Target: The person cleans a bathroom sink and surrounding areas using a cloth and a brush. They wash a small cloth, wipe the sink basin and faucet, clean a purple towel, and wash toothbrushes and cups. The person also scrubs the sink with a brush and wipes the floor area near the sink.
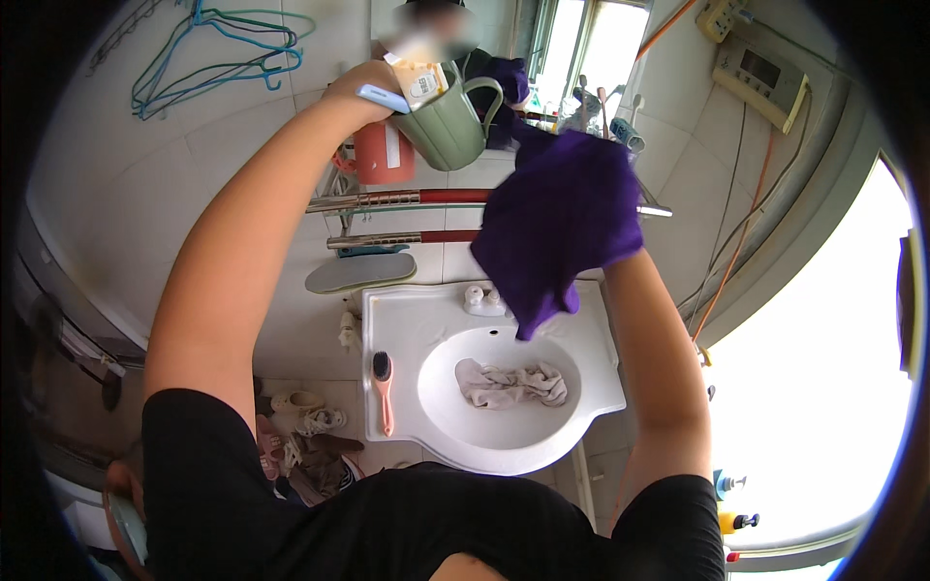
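At the shelf, my left hand (366, 85) is closed on a tilted green mug (448, 126), though most of its fingers are hidden. A white and yellow packet (418, 81) and a light blue handle (382, 98) stick out of the mug's top. Just below stands a pink mug (380, 160) on the shelf. A purple cloth (562, 218) is draped over my raised right hand and hangs down in front of the shelf. The cloth hides that hand's fingers.
Below is a white sink (397, 426) with a wet greyish cloth (509, 384) in its basin. A pink-handled brush (384, 392) lies on its left ledge. Red and chrome shelf rails (450, 197) cross the wall. Hangers (218, 63) hang at the upper left; shoes (300, 416) stand below.
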Demonstrator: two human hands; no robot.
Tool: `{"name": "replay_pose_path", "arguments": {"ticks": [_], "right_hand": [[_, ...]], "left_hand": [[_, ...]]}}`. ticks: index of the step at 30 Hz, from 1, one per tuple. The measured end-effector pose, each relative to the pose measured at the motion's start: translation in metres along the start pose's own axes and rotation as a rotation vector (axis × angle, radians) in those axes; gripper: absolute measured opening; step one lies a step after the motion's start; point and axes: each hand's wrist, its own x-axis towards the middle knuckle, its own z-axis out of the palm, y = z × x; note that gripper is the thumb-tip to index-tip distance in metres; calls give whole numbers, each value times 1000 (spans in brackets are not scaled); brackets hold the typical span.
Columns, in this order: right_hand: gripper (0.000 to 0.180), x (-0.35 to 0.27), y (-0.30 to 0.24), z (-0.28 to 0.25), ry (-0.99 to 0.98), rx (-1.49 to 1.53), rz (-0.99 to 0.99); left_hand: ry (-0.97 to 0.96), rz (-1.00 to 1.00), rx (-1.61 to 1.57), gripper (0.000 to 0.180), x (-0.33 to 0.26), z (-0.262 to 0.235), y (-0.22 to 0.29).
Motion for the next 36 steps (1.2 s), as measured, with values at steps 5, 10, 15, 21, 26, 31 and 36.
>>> {"name": "replay_pose_path", "arguments": {"ticks": [5, 10, 15, 21, 26, 31, 36], "right_hand": [[32, -45, -46, -46, 154, 174, 176], [21, -58, -85, -59, 425, 16, 91], [28, -85, -79, -76, 227, 138, 127], [30, -121, -44, -85, 301, 299, 285], [32, -145, -19, -96, 375, 617, 405], [34, -176, -9, -104, 504, 1010, 460], [38, -211, 2, -117, 497, 651, 590]], "left_hand": [[-82, -100, 134, 31, -34, -12, 60], [-41, -264, 222, 22, -31, 7, 65], [-148, -196, 5, 21, -30, 9, 74], [-142, -231, -171, 24, -26, 5, 85], [-149, -290, -367, 29, -13, 9, 82], [-132, -297, -250, 26, -8, 15, 76], [530, 56, 167, 21, -1, -19, 100]]}}
